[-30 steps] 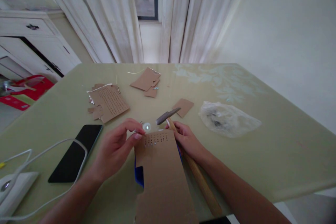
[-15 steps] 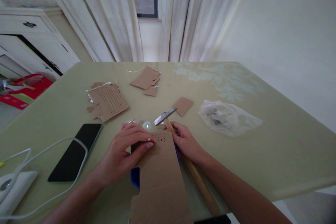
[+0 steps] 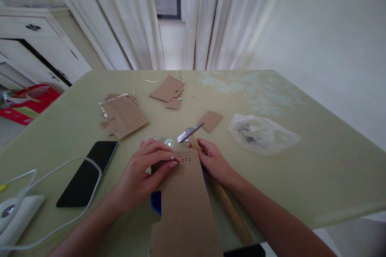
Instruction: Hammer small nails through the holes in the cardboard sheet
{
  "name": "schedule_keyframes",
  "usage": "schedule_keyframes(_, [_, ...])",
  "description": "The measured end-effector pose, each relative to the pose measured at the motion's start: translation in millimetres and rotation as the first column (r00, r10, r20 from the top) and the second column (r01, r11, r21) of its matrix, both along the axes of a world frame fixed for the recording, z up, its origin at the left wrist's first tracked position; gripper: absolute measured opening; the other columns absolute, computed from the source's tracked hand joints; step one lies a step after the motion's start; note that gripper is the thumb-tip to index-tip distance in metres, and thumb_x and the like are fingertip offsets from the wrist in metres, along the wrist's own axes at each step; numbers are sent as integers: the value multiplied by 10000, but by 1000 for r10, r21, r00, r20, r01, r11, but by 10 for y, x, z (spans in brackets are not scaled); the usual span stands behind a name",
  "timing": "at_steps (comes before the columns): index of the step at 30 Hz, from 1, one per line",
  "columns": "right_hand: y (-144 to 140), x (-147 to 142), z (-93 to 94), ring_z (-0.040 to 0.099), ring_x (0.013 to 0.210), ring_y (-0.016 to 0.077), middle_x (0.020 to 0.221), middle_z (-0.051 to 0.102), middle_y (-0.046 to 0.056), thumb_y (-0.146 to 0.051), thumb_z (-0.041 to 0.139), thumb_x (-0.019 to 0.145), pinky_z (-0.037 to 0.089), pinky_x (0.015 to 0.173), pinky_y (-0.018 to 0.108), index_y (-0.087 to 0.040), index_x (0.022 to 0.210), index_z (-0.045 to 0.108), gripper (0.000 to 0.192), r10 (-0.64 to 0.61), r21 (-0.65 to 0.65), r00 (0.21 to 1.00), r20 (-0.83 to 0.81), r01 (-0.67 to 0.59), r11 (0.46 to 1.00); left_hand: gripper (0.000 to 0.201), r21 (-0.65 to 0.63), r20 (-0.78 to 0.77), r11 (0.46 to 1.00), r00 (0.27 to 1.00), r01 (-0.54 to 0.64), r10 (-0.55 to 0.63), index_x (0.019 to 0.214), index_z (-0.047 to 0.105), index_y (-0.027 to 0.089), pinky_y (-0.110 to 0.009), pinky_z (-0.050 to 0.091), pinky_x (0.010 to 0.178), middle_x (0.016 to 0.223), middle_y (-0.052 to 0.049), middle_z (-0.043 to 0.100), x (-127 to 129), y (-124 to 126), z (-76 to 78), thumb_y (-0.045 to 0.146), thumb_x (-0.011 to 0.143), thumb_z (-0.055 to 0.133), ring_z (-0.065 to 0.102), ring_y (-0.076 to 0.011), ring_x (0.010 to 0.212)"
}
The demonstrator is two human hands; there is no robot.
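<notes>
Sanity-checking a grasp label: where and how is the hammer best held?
Probably by the lower handle, with the hand coming from above and the near side, fingers closing across it. That stretch of the hammer is straight, slim and uncovered, slanting toward the viewer between cardboard and right arm. The right hand covers part of the upper handle.

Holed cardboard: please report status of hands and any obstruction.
Left hand pinches tiny bright piece, unclear, at cardboard beside holes. Right hand around hammer handle, by cardboard edge. Left fingers cover cardboard's far left corner.
</notes>
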State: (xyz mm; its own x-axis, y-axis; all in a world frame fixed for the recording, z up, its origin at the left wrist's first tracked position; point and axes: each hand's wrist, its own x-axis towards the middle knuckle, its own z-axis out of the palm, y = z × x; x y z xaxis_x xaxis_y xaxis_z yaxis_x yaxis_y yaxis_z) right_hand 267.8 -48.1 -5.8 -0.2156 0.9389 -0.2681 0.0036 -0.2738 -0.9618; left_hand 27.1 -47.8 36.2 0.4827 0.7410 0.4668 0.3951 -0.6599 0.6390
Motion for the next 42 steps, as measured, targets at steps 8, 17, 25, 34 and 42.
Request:
schedule_keyframes(8, [-8,7,-4,510,502,115,792,660,-21,-525,758,905,382,406,222,-220,1079,668,362,12,-21,1000,-7,-12,1000,136,-4,6,1000,1000,-13,13,1069,795,295,-375,475,899,1036,-5,778,-2,-10,16,190,1024,724,688,-192,967])
schedule_keyframes(17, [10,0,-30,525,550,133,767,647,-17,-539,773,889,390,450,224,-231,1038,667,358,11,-8,1000,-8,-11,1000,112,55,-8,998,1000,-14,14,1053,795,279,-393,467,888,1021,-20,790,12,-17,25,201,1029,719,694,-200,941])
schedule_keyframes(25, [24,22,-36,641,738,193,885,714,19,-513,773,871,490,585,258,-231,1074,676,361,27,23,999,-31,-26,999,129,143,-65,990,998,-18,28,994,806,260,-412,464,861,967,-32,811,51,-43,47,223,1042,692,680,-209,888])
schedule_keyframes(34, [49,15,-42,670,732,175,871,740,15,-501,795,868,525,634,256,-199,1051,714,362,6,128,1000,20,-9,992,154,259,-197,965,980,42,10,978,786,237,-432,395,914,974,-11,813,94,-65,83,234,1070,662,674,-211,912])
schedule_keyframes(42, [-155,345,639,442,360,47,797,631,-28,-588,617,1034,297,346,209,-189,1059,657,403,-45,331,962,269,-49,943,164,208,-225,976,974,70,-22,979,807,237,-413,410,866,960,-38,771,86,-15,31,265,1063,670,646,-230,914])
